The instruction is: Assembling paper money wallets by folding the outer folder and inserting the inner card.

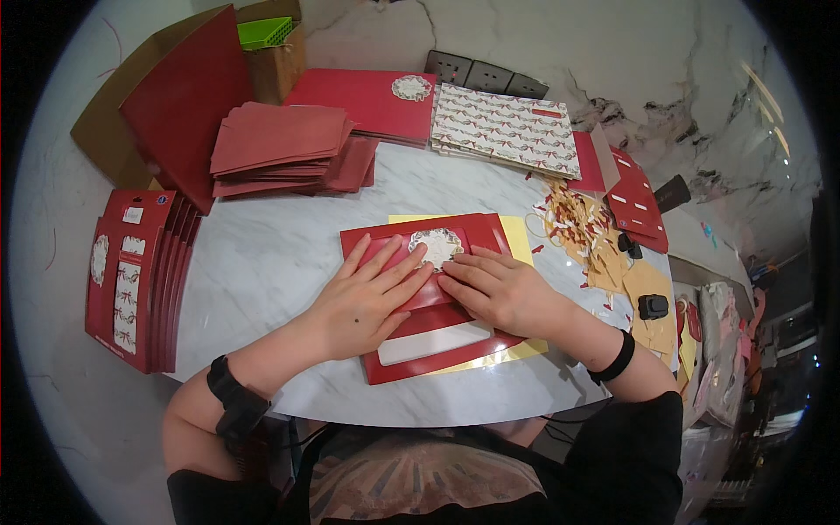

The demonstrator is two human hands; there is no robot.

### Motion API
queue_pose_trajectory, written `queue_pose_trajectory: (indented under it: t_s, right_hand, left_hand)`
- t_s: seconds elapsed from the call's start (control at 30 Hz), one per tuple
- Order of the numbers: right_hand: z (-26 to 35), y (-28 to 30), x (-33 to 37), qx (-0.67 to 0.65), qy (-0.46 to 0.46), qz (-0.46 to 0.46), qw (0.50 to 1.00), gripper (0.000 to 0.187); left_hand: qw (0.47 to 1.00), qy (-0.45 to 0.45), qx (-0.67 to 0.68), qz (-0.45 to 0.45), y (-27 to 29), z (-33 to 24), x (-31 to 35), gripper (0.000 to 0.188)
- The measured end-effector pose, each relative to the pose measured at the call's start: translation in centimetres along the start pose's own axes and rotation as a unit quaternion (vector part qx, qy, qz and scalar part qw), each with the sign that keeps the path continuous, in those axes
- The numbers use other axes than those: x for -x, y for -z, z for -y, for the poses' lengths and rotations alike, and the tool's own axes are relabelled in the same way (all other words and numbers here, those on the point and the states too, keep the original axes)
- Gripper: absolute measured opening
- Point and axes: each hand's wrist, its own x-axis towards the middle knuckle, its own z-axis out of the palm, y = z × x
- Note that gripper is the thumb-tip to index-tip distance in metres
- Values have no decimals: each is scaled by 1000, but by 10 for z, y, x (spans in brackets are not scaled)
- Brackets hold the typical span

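My left hand (360, 302) lies flat with fingers spread on a red card piece bearing a white floral label (435, 248). Opposite it, my right hand (503, 289) rests on the same piece, its fingers stretched out close together near the label. Neither hand grips anything. Under them is a larger red card folder (385, 366) with a pale rectangular panel (437, 342). A yellow sheet (516, 241) sticks out beneath the folder at the top, right and bottom. The fingers cover parts of the red piece.
At the back are piled red envelopes (278, 140), red card sheets (359, 96) and patterned sheets (503, 129). Finished-looking red packs (131, 280) stand on the left by a cardboard box (131, 79). Paper scraps (577, 219) and a small black object (653, 306) lie right.
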Motion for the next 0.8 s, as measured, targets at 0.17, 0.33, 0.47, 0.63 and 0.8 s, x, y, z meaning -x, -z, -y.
queue_pose_trajectory:
  t_s: [0.17,0.33,0.47,0.63,0.8]
  right_hand:
    - [2,-6,-1,61,21,7,998,36]
    - [3,-10,-4,53,16,-17,998,27]
    - [4,-15,-1,11,-8,-25,1000,28]
    - [-1,-6,-5,8,8,8,1000,34]
    - [-5,-9,-4,9,7,-3,1000,29]
  left_hand:
    - [999,-10,-51,15,8,-8,-3,61]
    - [997,-11,-61,50,-1,-7,-2,66]
    - [996,-28,-55,67,3,-4,-4,64]
    - [997,-32,0,72,10,-8,-4,72]
    - [996,-39,-22,75,11,-10,-5,71]
